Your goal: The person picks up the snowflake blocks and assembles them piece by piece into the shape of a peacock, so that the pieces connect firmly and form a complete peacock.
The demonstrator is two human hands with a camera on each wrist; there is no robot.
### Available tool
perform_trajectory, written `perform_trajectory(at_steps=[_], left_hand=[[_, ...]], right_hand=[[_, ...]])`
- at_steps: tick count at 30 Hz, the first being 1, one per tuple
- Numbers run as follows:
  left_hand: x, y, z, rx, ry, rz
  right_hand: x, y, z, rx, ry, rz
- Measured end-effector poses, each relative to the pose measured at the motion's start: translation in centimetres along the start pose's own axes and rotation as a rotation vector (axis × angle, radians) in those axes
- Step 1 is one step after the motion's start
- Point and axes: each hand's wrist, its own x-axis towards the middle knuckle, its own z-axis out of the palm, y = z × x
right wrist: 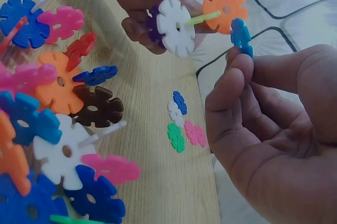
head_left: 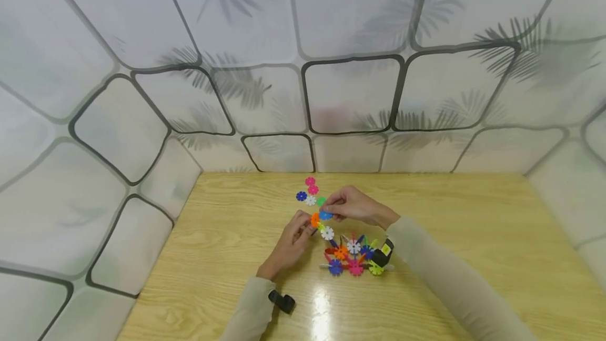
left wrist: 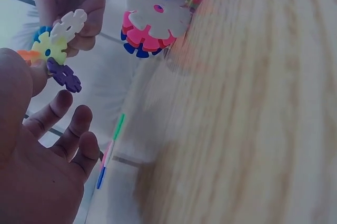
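My right hand pinches a light blue notched interlocking disc between thumb and fingertips. The blue disc meets an orange disc. That orange disc belongs to a small joined cluster with a yellow disc, a white disc and a purple disc. My left hand holds this cluster by thumb and forefinger, its other fingers spread loosely in the left wrist view. Both hands are above the table. Whether the blue disc is slotted fully into the orange one, I cannot tell.
A larger built structure of many coloured discs stands on the wooden table, near my right wrist. Loose discs lie beyond the hands: a green disc, pink discs, a dark blue disc and a white one. A patterned wall backs the table.
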Motion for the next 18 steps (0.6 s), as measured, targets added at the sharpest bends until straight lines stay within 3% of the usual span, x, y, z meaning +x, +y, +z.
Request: perform_trajectory(at_steps=[3,7,10,15,18], left_hand=[[0.2,1.1,-0.3,0.012,-0.002,0.042],[0.3,1.9,-0.5,0.002,-0.003,0.019],[0.2,1.1,-0.4,-0.008,0.002,0.001],[-0.2,-2.2,0.1,0.014,-0.022,-0.05],[-0.3,-3.0,0.2,0.02,-0.038,-0.075]], right_hand=[[-0.1,-0.2,0.1,-0.013,0.021,0.006],[-0.2,-0.4,0.1,-0.012,0.025,0.006],[-0.2,-0.4,0.1,-0.008,0.028,0.007],[-0.2,-0.4,0.2,-0.005,0.052,0.005],[-0.1,-0.4,0.3,-0.005,0.063,-0.001]])
